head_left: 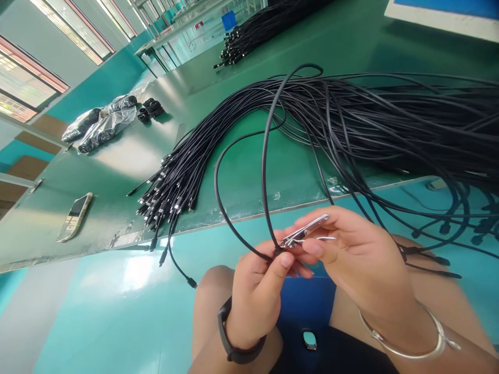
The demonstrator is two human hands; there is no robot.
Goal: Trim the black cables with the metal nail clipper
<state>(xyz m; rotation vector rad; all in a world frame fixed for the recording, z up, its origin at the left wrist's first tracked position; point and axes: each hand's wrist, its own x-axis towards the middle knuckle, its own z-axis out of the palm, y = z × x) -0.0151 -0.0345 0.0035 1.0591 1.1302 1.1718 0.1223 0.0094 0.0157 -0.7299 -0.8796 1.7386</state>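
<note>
My left hand (pixel 259 285), with a black band on its wrist, pinches a black cable (pixel 264 171) near a dark joint, and the cable loops up over the table edge. Between the fingers of my right hand (pixel 358 254) is a silver nail clipper (pixel 307 230), its jaws touching or very near the pinched spot. The lever of the clipper points up to the right. Behind my hands, a large bundle of black cables (pixel 234 106) lies across the green table (pixel 241 171), with metal-tipped connectors fanned out at its left end.
A mobile phone (pixel 76 217) lies at the table's left front. Plastic-wrapped cable coils (pixel 102 124) and a small coil (pixel 150 110) are farther back. Another cable bundle (pixel 257 34) is at the back, and a white and blue object (pixel 444 19) at the back right. Loose cables hang over the edge.
</note>
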